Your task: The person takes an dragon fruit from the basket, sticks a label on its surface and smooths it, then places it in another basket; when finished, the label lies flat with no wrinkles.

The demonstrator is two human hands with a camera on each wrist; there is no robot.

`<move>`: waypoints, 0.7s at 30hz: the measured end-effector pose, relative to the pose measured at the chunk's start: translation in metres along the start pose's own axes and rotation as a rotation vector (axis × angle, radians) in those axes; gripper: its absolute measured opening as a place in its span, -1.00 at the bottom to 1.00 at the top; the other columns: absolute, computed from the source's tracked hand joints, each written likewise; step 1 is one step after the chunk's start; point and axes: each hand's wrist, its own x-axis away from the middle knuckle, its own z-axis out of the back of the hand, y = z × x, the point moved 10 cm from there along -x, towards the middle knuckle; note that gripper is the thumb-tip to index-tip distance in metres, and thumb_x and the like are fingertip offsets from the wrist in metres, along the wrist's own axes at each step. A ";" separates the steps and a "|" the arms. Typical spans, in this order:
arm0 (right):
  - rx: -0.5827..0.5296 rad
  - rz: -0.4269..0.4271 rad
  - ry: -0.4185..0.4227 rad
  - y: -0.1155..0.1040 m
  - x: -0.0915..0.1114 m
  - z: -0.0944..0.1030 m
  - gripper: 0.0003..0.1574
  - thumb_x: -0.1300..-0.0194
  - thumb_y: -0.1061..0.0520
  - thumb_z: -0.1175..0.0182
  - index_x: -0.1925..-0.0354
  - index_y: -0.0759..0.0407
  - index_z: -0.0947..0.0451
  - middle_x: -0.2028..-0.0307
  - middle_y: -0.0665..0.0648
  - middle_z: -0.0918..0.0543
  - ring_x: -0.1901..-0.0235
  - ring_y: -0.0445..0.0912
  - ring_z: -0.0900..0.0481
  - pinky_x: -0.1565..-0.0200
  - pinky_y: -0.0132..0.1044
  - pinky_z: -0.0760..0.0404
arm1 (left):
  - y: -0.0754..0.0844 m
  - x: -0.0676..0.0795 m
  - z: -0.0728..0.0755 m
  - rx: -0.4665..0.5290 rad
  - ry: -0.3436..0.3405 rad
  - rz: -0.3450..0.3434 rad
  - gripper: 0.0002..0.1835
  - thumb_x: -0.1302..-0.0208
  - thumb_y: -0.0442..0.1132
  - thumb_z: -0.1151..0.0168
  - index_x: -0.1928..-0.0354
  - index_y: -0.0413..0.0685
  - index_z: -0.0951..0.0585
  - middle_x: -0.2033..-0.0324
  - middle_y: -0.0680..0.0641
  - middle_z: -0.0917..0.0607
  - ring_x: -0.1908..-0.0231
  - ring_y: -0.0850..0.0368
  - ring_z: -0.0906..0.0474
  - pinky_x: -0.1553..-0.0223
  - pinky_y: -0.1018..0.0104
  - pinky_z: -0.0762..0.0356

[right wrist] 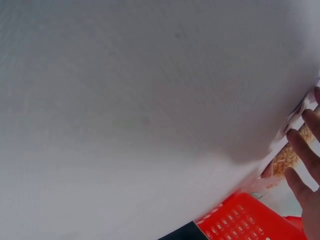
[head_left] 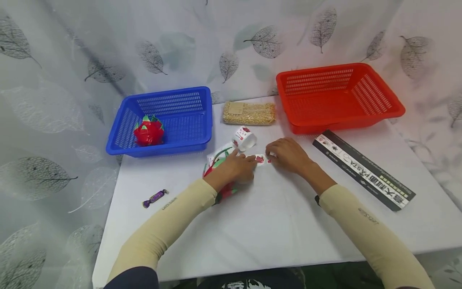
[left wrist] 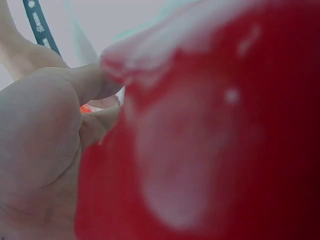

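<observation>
A short strip of stickers (head_left: 260,159) with red prints stretches between both hands. My left hand (head_left: 240,167) pinches its left end, and my right hand (head_left: 288,154) pinches the right end close to the tabletop. Just behind them stands a white roll of stickers (head_left: 244,139). Under the left wrist lies a red and green dragon-fruit-like package (head_left: 227,192), partly covered by the hand; its shiny red surface (left wrist: 200,140) fills much of the left wrist view. In the right wrist view the fingers (right wrist: 302,147) appear at the right edge, beside the stickers.
A blue basket (head_left: 173,149) at the back left holds another red dragon-fruit-like item (head_left: 149,131). A red basket (head_left: 343,122) stands at the back right. Nearby lie a bag of yellow kernels (head_left: 249,114), a black pasta box (head_left: 364,170) and a purple wrapped candy (head_left: 155,198).
</observation>
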 end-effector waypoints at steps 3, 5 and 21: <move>-0.003 -0.001 0.009 0.002 0.001 0.002 -0.84 -0.34 0.20 -0.42 0.10 0.08 -0.79 0.05 0.10 -0.84 -0.04 0.08 -0.74 -0.24 0.10 -0.55 | 0.001 0.000 0.000 0.001 0.005 0.000 -0.35 -0.64 0.02 0.01 -0.67 0.09 -0.24 -0.66 0.05 -0.21 -0.61 -0.01 -0.17 -0.67 -0.09 0.14; -0.020 -0.008 0.010 0.003 0.002 0.004 -0.84 -0.35 0.21 -0.41 0.10 0.09 -0.79 0.09 0.11 -0.85 0.00 0.07 -0.76 -0.22 0.10 -0.58 | 0.001 0.000 0.000 0.005 0.004 0.002 -0.35 -0.64 0.02 0.00 -0.67 0.09 -0.24 -0.66 0.05 -0.20 -0.61 -0.01 -0.17 -0.67 -0.09 0.13; -0.147 -0.167 0.005 0.030 0.011 0.010 -0.74 -0.44 0.12 -0.35 -0.03 0.20 -0.67 0.17 0.16 -0.81 0.24 0.08 -0.70 0.11 -0.03 -0.72 | 0.000 0.001 -0.004 -0.002 0.004 0.018 -0.31 -0.63 0.02 0.00 -0.69 0.07 -0.18 -0.68 0.05 -0.15 -0.62 0.00 -0.16 -0.67 -0.07 0.13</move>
